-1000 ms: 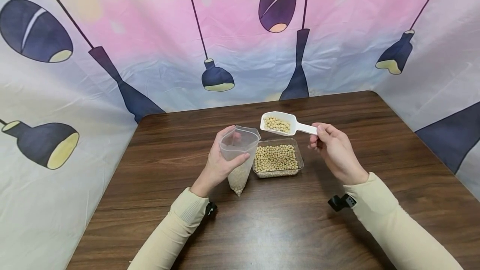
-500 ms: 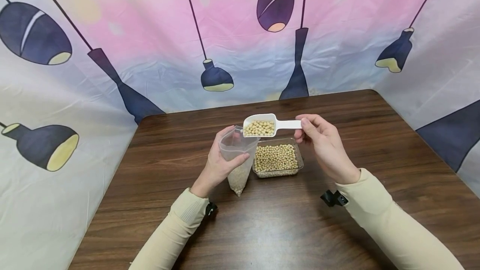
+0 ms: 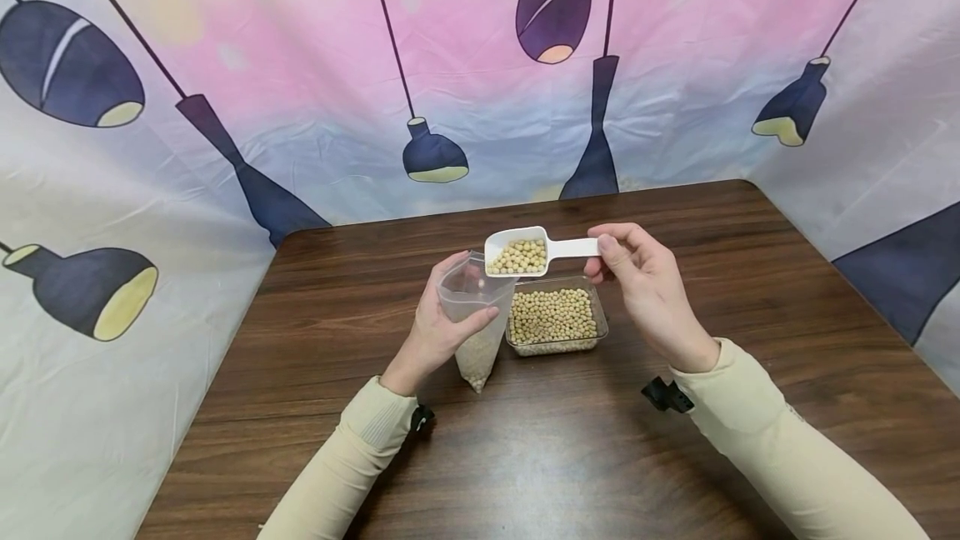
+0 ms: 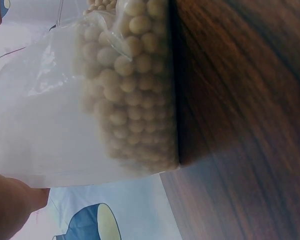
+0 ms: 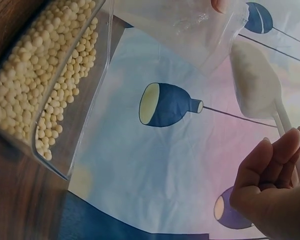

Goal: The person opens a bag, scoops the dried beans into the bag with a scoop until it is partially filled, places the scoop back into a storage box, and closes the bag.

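Note:
My left hand grips a clear plastic bag by its upper part, its mouth spread. Round, pale yellow beans fill the lower part of the bag, which stands on the table. With thumb and fingers my right hand pinches the handle of a white scoop. Beans lie in the scoop, whose front end is over the right side of the bag's mouth. Just right of the bag sits a clear plastic container holding many more beans.
The brown wooden table extends around the bag and container. Behind it hangs a cloth backdrop printed with dark lamps. A small black device is on the right wrist.
My right hand has moved left, bringing the scoop from above the container to the bag's mouth. Fewer beans show in the scoop than half a second ago. The left hand stays in place.

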Motion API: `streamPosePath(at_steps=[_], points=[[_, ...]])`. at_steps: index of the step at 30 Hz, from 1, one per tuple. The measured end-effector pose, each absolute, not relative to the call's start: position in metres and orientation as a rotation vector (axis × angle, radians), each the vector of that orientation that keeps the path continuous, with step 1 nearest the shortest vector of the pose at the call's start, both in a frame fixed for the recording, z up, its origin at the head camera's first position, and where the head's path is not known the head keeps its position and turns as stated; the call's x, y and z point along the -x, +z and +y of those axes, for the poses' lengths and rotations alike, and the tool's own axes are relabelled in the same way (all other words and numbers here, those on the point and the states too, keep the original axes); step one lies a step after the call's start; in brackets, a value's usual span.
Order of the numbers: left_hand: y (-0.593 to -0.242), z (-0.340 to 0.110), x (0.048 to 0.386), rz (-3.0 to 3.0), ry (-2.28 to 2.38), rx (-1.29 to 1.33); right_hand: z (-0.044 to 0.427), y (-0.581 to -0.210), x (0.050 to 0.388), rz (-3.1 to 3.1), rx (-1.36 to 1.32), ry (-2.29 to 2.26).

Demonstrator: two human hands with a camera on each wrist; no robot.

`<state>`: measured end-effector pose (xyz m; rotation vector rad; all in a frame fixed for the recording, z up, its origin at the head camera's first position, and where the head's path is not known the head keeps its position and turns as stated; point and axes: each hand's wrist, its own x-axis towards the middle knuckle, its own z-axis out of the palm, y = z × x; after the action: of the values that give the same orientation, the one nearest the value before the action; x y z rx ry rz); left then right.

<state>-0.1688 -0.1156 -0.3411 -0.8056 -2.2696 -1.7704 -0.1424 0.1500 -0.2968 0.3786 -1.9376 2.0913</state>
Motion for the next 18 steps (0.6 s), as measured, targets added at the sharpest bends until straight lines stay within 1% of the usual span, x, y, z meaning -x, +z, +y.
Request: streamPosePath(at_steps=[2,18], points=[[-0.3363,-0.1150,0.1658,-2.273,-1.770,0.804,0.1491,-0.2958,0.1420,-1.948,-0.384,2.057],[-0.3365,-0.1167,0.1649,-2.270,-1.777,0.802,0.1467,-0.2902,0.1381,-1.983,-0.404,1.878]])
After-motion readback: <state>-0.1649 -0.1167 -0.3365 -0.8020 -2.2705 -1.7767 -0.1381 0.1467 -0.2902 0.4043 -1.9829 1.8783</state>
